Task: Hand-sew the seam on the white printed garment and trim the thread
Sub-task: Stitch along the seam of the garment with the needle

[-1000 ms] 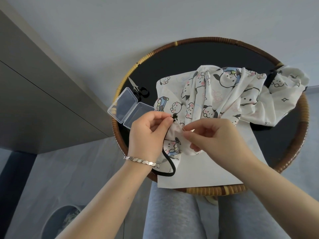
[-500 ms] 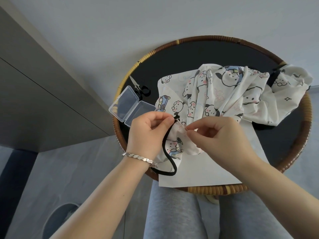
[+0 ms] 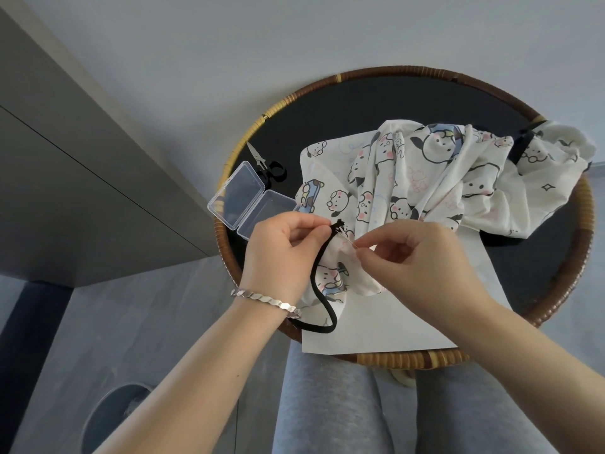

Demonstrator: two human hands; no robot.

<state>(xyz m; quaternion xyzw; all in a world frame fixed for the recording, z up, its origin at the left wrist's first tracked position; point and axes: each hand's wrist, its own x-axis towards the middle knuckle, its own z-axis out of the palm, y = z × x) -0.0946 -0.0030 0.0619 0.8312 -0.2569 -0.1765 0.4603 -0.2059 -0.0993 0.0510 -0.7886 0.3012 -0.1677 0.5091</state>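
The white printed garment lies bunched across the far right of a round rattan-rimmed tray table, its near corner drawn toward the person. The left hand pinches that corner together with the end of a black cord, fingers closed tight. The right hand grips a thin needle between thumb and forefinger, its tip in the fabric beside the cord end. A clear plastic case lies open beside small scissors, both untouched.
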